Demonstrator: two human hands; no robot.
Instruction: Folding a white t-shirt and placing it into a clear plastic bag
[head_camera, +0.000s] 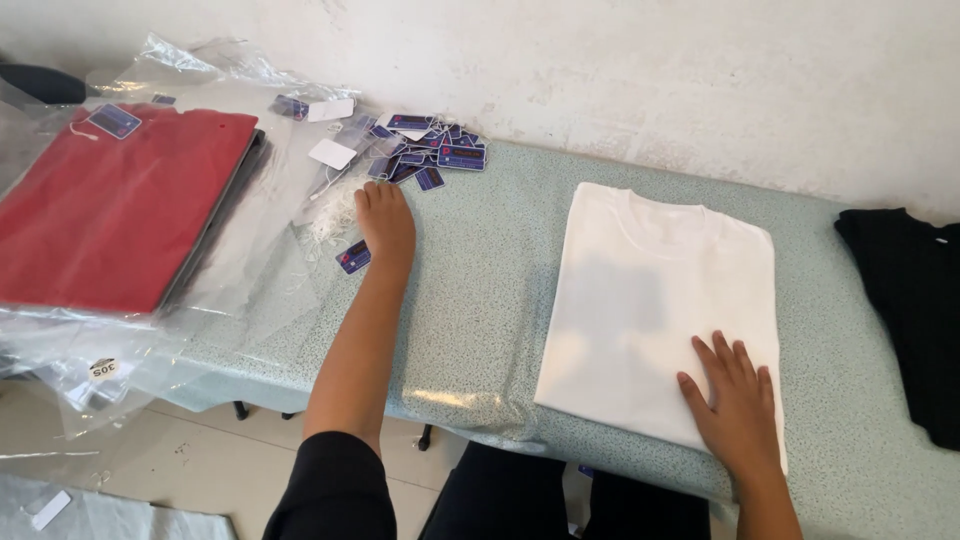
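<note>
Two hands: our left hand (385, 222), fingers together, reaches the hang tags (425, 150) at the table's (480, 290) far edge; our right hand (738, 400), fingers spread, pins the folded white T-shirt (650, 290) flat.

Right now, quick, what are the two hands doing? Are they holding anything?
Left hand: open, palm down on the pile of hang tags and white strings, gripping nothing visible.
Right hand: open, flat on the folded white T-shirt, holding nothing.

Single view only: my head camera looks down and forward over the surface (480, 290), toward the wall behind it. Close range, within arm's reach; near edge and floor show at lower left. No second view to compare.
</note>
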